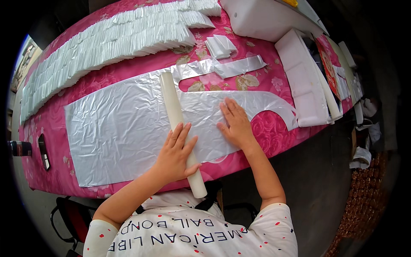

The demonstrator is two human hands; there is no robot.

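A thin, whitish plastic sheet (115, 128) lies spread and wrinkled before me, shaped like a disposable apron with a curved cut-out and a looped strap at its right end. A long strip (242, 66) of it trails along the far side. Across its middle lies a pale roller tube (172, 100), slanting toward me, its near end past the table edge. My left hand (175, 154) rests on the tube with fingers stretched out, the thumb lower down beside it. To the right, my right hand (235, 124) presses flat on the plastic, fingers extended.
Long rows of folded white plastic packets (115, 43) cover the far left of the pink flowered tablecloth (274, 81). A small packet stack (220, 46) sits nearer. White foam boxes (299, 81) stand at the right. A phone (44, 152) and a dark jar (20, 148) are at the left edge.
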